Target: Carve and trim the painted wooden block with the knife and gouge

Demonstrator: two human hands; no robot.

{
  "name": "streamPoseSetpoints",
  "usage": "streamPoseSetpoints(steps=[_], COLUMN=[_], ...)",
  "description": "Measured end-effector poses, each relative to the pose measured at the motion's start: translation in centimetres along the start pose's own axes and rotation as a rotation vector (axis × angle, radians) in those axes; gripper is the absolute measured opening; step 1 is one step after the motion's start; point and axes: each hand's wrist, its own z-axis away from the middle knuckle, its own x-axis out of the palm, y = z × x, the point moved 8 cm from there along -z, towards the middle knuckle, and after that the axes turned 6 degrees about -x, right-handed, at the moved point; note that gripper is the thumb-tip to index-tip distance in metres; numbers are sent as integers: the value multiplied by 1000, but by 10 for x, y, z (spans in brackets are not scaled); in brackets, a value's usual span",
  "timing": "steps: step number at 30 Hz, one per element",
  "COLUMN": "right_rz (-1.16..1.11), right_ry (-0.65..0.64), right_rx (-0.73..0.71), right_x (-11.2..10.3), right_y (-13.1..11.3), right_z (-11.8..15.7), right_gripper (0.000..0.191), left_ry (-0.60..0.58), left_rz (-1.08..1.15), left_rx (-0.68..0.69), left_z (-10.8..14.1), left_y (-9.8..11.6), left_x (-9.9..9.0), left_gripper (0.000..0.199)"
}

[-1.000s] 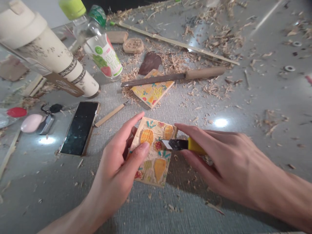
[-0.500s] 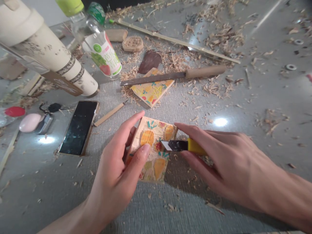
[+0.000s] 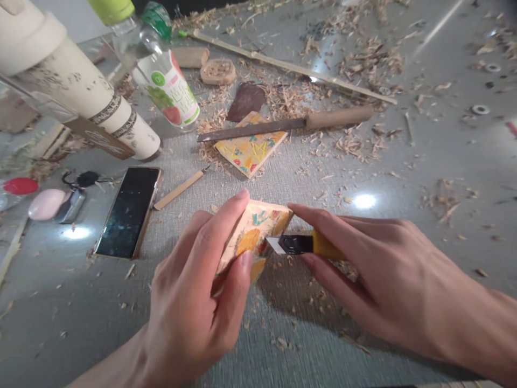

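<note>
My left hand [image 3: 202,275] grips a small painted wooden board [image 3: 260,218] by its left side, thumb across the front. Orange shapes with teal leaves cover its pale face, and the board is tilted. In my right hand [image 3: 375,264] is a utility knife [image 3: 301,243] with a yellow handle and black tip holder. Its bare blade points left and lies at the board's painted face; whether it touches cannot be made out. My right index fingertip meets the board's upper right corner. Beyond, a second painted board [image 3: 250,153] lies under a file [image 3: 266,128] with a wooden handle.
A thin carving knife [image 3: 181,188] and a phone [image 3: 128,213] lie to the left. Behind them stand a cream tumbler [image 3: 76,81] and a plastic bottle [image 3: 169,89]. A long thin stick [image 3: 283,63] crosses the back among wood shavings [image 3: 363,59]. Metal washers [image 3: 480,110] lie at the right.
My left hand has turned the board, so its face now shows narrower and more tilted. The utility knife and my right hand stay almost where they were.
</note>
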Motion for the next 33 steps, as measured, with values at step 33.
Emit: streamPoseSetpoints(steps=[33], right_rz=[158], right_ry=[13], right_rx=[-76], right_x=[-2], right_y=[-6], right_z=[1], right_gripper=[38], left_ry=[58], left_rz=[-175], left_rx=[90], left_z=[3], left_y=[20], left_x=[-3], left_gripper=[67])
